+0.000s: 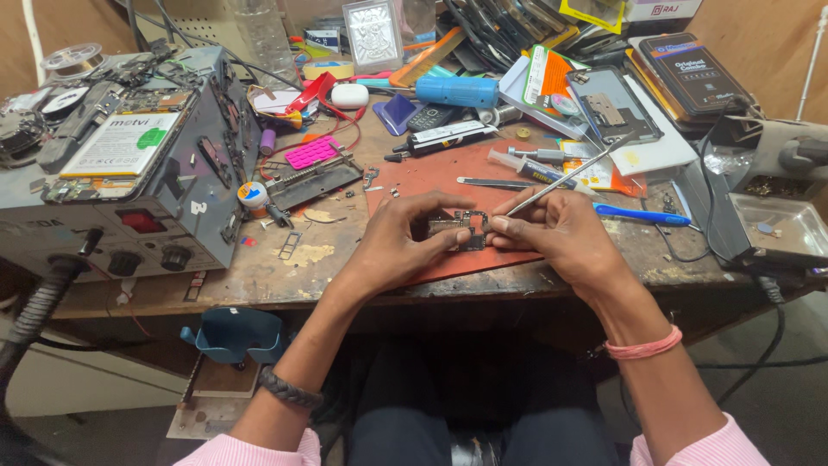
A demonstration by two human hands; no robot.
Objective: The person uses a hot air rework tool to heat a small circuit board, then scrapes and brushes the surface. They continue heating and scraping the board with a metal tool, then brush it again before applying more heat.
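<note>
On the red-brown rubber work mat point(448, 177), the small dark circuit board point(461, 229) is pinched between the left hand point(398, 242) and right hand point(556, 233). Right-hand fingers are also closed around thin metal tweezers point(565, 177), angled up-right.

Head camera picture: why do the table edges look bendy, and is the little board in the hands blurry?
In the head view, the wide lens bows the workbench edges toward the corners. The small circuit board between the left hand and right hand is fairly sharp, though shaded by the fingers. Lighting is soft and even, with mild glare on the metal tray.
</note>
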